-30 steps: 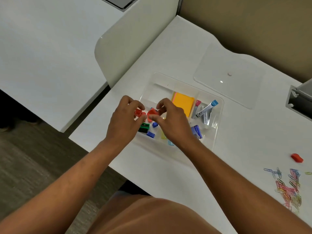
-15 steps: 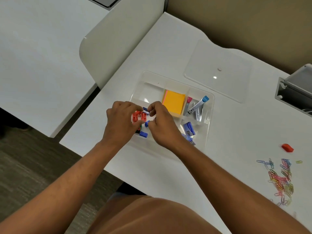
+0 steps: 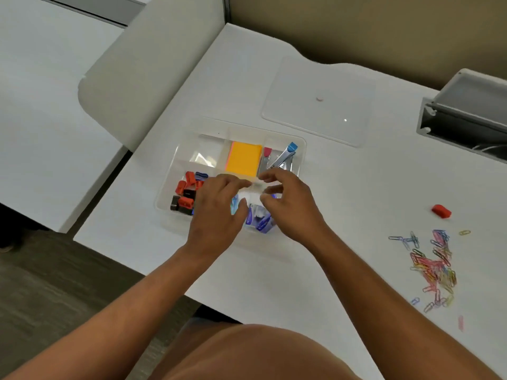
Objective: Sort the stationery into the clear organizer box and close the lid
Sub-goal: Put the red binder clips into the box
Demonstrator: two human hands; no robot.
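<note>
Two hands are held over the clear organizer box (image 3: 300, 149), which sits near the front edge of the white table (image 3: 343, 193). The left hand (image 3: 216, 212) and the right hand (image 3: 290, 207) are seen with fingers loosely bent; whether anything is pinched cannot be told. Red, black and blue clips (image 3: 186, 194) are piled in the near left part of the box. One orange sticky pad (image 3: 243, 159) is laid in the far middle part. The clear lid (image 3: 318, 102) is laid flat behind the box. One red clip (image 3: 441, 211) and many coloured paper clips (image 3: 433, 266) are spread to the right. A grey floor (image 3: 55, 283) is seen below.
</note>
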